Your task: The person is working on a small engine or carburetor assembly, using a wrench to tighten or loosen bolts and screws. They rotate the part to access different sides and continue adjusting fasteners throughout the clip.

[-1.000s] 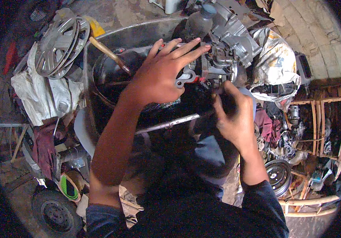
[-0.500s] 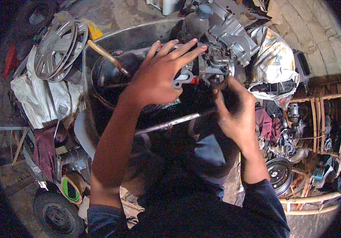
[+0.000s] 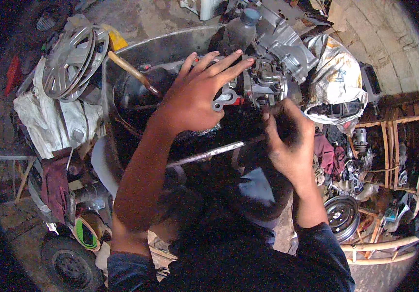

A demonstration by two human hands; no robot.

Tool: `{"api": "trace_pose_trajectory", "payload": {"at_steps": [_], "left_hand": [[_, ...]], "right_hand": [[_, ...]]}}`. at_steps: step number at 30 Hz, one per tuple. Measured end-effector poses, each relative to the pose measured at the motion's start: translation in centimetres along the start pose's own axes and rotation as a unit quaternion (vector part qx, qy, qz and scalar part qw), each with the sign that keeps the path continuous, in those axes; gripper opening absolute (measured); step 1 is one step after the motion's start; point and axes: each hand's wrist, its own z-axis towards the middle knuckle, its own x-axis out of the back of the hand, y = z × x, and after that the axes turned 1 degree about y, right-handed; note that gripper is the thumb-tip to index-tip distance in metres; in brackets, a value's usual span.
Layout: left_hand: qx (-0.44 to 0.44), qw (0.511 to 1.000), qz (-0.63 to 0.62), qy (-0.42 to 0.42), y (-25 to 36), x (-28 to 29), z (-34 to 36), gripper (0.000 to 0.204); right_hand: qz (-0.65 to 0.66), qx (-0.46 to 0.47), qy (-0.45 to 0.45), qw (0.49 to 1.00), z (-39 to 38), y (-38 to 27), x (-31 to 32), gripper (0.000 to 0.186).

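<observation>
My left hand (image 3: 195,95) lies with fingers spread over a grey metal mechanical assembly (image 3: 268,73) inside a dark metal tub (image 3: 170,38). A light metal bracket with a round hole (image 3: 225,99) shows beside its thumb. My right hand (image 3: 292,146) is at the assembly's near right side, thumb and forefinger brought together in a pinch. What sits between those fingertips is too dark to make out. A wooden-handled brush (image 3: 130,69) leans in the tub to the left of my left hand. Dark, wet-looking grime covers the tub's inside.
Behind the assembly stand a blue-capped bottle (image 3: 241,31) and a cast metal housing (image 3: 290,46). To the right are a white sack (image 3: 336,73) and a black wheel rim (image 3: 341,217). Wheel covers (image 3: 68,63) stack at the left, with a tyre (image 3: 70,265) below.
My right forefinger has dropped slightly toward the thumb, and that wrist has shifted a little. My left hand stays spread in nearly the same spot.
</observation>
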Motion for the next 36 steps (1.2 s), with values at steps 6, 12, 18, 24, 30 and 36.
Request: {"api": "trace_pose_trajectory", "payload": {"at_steps": [6, 12, 18, 24, 30, 36], "left_hand": [[0.001, 1.000, -0.006, -0.007, 0.1, 0.2, 0.0, 0.102], [0.005, 1.000, -0.005, -0.005, 0.1, 0.1, -0.1, 0.104], [-0.003, 1.000, -0.005, 0.003, 0.0, -0.1, -0.1, 0.105], [0.000, 1.000, 0.001, -0.002, 0.1, 0.2, -0.1, 0.104], [0.000, 1.000, -0.006, 0.001, 0.3, 0.0, -0.1, 0.102], [-0.009, 1.000, -0.012, 0.008, 0.0, -0.1, -0.2, 0.103]], "right_hand": [[0.020, 0.071, 0.079, 0.994, 1.1, 1.1, -1.1, 0.006], [-0.020, 0.065, 0.027, 0.997, 0.2, 1.2, 0.0, 0.006], [-0.020, 0.054, 0.077, 0.995, 0.3, 1.6, -0.6, 0.007], [-0.016, 0.124, 0.048, 0.991, 0.5, 1.0, 0.1, 0.010], [-0.020, 0.030, 0.028, 0.999, -0.2, 1.5, 0.0, 0.006], [-0.047, 0.044, 0.040, 0.997, -0.2, 1.6, 0.0, 0.005]]}}
